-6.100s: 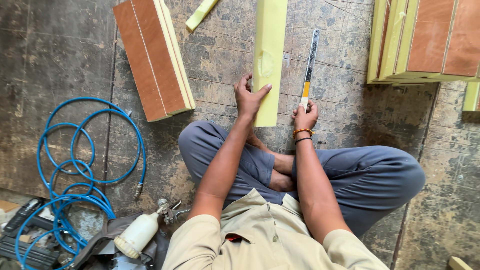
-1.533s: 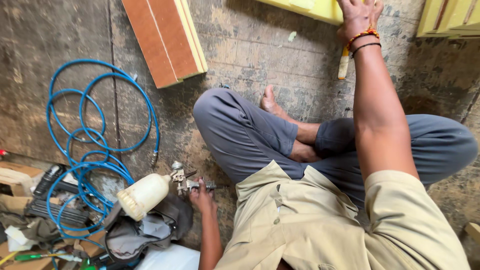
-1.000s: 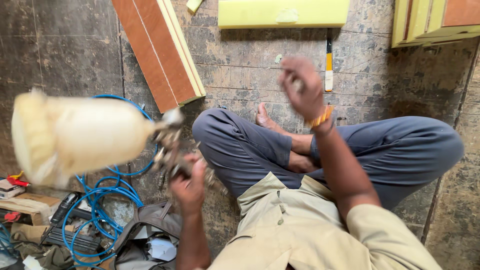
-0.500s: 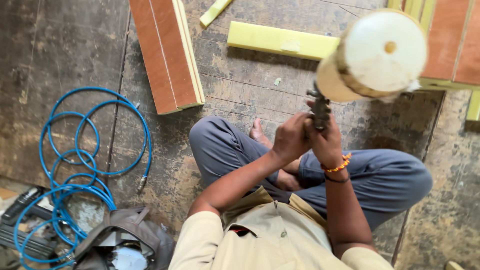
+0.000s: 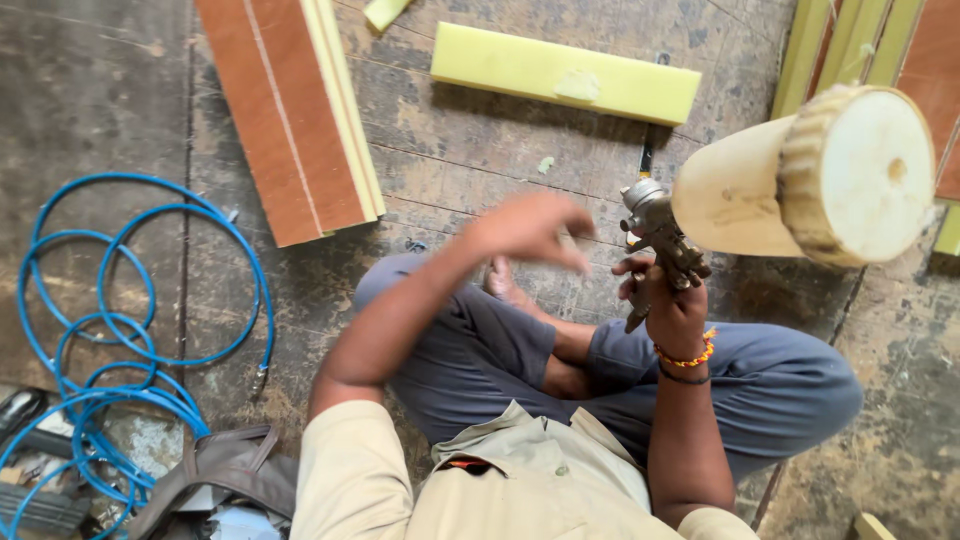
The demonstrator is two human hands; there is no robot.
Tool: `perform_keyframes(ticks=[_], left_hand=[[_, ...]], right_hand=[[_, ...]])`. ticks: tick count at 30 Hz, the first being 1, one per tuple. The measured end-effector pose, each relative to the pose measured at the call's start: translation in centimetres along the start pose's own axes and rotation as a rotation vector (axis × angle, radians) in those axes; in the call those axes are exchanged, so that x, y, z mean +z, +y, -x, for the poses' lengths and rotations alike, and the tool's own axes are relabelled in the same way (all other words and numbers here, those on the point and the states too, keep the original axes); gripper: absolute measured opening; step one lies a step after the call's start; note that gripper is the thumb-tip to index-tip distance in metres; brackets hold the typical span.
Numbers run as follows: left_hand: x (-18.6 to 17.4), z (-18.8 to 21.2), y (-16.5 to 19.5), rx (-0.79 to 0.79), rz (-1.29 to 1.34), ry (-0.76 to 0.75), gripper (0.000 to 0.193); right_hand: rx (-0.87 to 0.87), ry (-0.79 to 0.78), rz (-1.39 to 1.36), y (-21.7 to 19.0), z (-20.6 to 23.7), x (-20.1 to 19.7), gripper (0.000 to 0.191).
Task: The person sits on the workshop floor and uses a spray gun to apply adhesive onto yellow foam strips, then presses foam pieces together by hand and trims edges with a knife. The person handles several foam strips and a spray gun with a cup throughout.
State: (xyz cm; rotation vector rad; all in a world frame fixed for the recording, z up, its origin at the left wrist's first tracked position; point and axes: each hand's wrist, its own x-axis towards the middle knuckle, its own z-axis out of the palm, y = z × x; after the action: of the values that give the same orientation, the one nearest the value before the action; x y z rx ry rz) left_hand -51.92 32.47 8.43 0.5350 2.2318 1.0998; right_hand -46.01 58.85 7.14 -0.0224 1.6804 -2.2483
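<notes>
Right hand (image 5: 672, 305): fingers gripped the spray gun (image 5: 658, 235) handle alone; its cream cup (image 5: 810, 175) had tilted rightward.
Left hand (image 5: 528, 228): had let go, fingers open, blurred.

The person wears a short-sleeved beige shirt (image 5: 520, 490) with an open collar, a small pale button at the front and a dark patch with a trace of orange just left of the collar. The trousers (image 5: 780, 390) are slate blue-grey, their cloth creased in folds. The feet are bare. On the right wrist sit two bands side by side: an orange beaded bracelet (image 5: 685, 357) and a thin dark band (image 5: 684, 377) nearer the elbow.
</notes>
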Motion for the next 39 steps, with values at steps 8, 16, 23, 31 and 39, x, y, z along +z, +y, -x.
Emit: perform_keyframes(ticks=[8,16,23,31,39], left_hand=[[-7.5,-11.2,-13.6,-0.428,-0.763,0.453,0.126],[-6.1,-13.0,-20.2,-0.399,-0.671,0.282,0.121],[-0.1,-8.9,-19.4,-0.496,-0.556,0.401,0.124],[0.5,-9.4,-20.8,-0.528,-0.494,0.365,0.124],[0.9,-9.4,-21.7,-0.509,-0.437,0.358,0.103]], right_hand=[[0.017,0.18,0.112,-0.8,-0.3,1.0,0.018],[-0.046,0.272,0.068,-2.3,-2.6,2.3,0.026],[0.077,0.305,0.222,2.9,-4.2,3.1,0.015],[0.205,0.352,0.552,8.4,-7.3,2.7,0.024],[0.183,0.407,0.444,10.0,-8.2,2.6,0.024]])
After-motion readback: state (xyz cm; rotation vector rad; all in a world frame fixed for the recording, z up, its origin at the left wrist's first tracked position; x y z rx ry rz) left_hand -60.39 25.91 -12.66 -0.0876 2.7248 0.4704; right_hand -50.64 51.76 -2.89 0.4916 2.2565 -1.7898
